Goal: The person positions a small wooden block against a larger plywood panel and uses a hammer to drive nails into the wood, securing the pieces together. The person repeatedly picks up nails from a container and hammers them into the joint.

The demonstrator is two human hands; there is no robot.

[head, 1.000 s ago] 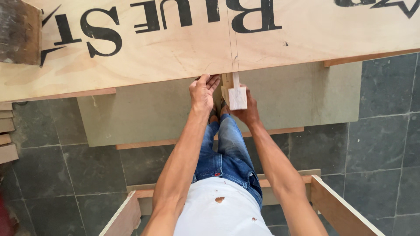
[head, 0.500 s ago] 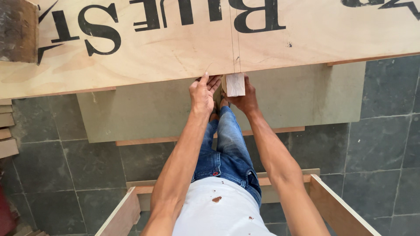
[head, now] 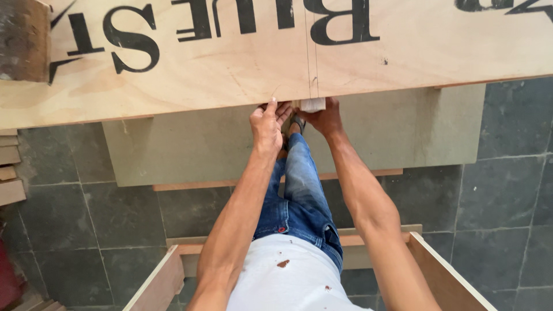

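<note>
Your right hand (head: 326, 118) holds a small pale block (head: 313, 105) tight against the near edge of the big plywood board (head: 230, 69). Your left hand (head: 266, 124) touches that edge with fingers flat.

A large plywood board (head: 230, 63) lies across the top of the view — long, flat and pale yellow-brown, it carries big black painted letters that appear upside down from the camera, so it looks like a sign. A thin pencil line crosses it near the middle. At its near edge a small pale rectangular block (head: 313, 105), maybe a label or a tag — I cannot tell which — touches the board.
</note>
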